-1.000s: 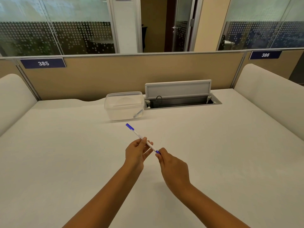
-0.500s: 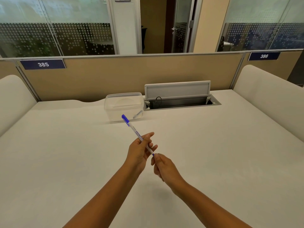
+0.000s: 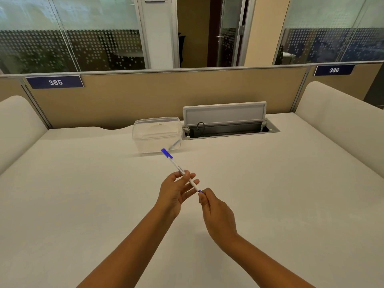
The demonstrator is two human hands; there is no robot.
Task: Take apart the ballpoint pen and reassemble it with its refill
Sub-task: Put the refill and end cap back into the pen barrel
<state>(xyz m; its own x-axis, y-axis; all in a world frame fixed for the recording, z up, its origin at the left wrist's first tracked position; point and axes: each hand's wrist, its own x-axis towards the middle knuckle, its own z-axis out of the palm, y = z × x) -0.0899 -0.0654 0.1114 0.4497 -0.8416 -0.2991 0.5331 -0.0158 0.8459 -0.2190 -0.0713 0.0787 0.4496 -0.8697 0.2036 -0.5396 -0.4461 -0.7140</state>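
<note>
A white ballpoint pen with a blue cap at its far end is held above the desk, slanting away to the upper left. My left hand grips the middle of its barrel between thumb and fingers. My right hand pinches the small blue piece at the pen's near end with its fingertips. That near tip is mostly hidden by those fingers. The refill is not visible.
A clear plastic lidded box stands behind the pen, with a pen-like item inside. An open cable hatch is set into the white desk at the back. A tan partition and padded side panels enclose the desk.
The pen has tilted and shifted slightly, its capped end first rising toward the box and then dropping a little. My right hand stays pinched on the near end.
</note>
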